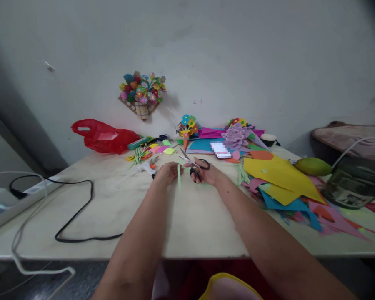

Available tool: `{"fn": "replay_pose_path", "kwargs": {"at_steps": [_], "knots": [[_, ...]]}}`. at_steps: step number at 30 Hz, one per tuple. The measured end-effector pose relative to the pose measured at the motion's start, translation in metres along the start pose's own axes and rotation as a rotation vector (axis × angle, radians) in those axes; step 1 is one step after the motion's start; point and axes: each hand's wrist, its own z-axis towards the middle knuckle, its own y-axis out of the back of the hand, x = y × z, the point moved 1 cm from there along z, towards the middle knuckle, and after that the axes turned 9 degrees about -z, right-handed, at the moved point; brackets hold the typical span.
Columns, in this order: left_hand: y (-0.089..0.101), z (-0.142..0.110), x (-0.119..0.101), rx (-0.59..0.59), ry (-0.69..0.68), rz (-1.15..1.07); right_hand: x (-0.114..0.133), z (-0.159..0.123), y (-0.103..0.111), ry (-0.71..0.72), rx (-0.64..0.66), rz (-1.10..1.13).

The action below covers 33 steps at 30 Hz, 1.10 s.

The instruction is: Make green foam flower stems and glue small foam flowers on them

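Note:
My left hand point(168, 173) is closed, with a narrow pale green strip point(179, 181) between its fingers; the strip hangs toward the table's front. Just to the right, my right hand point(210, 174) grips a pair of scissors point(203, 164) with black handles, its fingers at the loops. The blades point away and to the left, above the tabletop, and look parted. Some pale green material also shows between the two hands, too blurred to make out. Left of my left hand lies a white glue gun point(145, 167).
Coloured foam sheets and scraps point(278, 175) cover the right side, beside a mango point(313, 166) and a dark glass jar point(356, 183). A phone point(220, 150), a lilac flower point(236, 135) and a red bag point(108, 137) lie at the back. A black cord point(89, 202) crosses the left.

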Motion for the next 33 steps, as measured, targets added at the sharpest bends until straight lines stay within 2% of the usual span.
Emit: {"fn": "replay_pose_path", "kwargs": {"at_steps": [4,11,14,17,20,22,24,26,33], "knots": [[0.001,0.000,-0.003,-0.006,0.035,0.004,0.001,-0.001,0.006,0.033,-0.021,0.039],[0.001,-0.002,-0.004,0.075,0.017,-0.002,-0.001,0.001,0.006,0.021,-0.029,0.055],[0.001,-0.002,-0.005,0.084,0.003,-0.023,-0.003,0.005,0.008,0.079,-0.133,-0.008],[0.003,0.001,-0.006,0.044,-0.036,-0.050,-0.003,0.009,0.017,0.118,-0.408,-0.244],[0.006,0.004,-0.005,0.008,-0.096,-0.055,-0.002,0.009,0.027,0.018,-0.694,-0.727],[0.007,0.006,-0.005,-0.005,-0.141,-0.044,0.001,0.007,0.031,-0.070,-0.817,-1.078],[0.008,0.006,-0.005,-0.010,-0.189,-0.038,0.004,0.003,0.031,-0.158,-0.842,-1.317],[0.008,0.006,-0.005,-0.019,-0.234,-0.043,0.006,0.000,0.029,-0.245,-0.802,-1.426],[0.009,0.006,-0.006,-0.074,-0.368,-0.051,0.005,0.000,0.024,-0.317,-0.744,-1.477]]}}
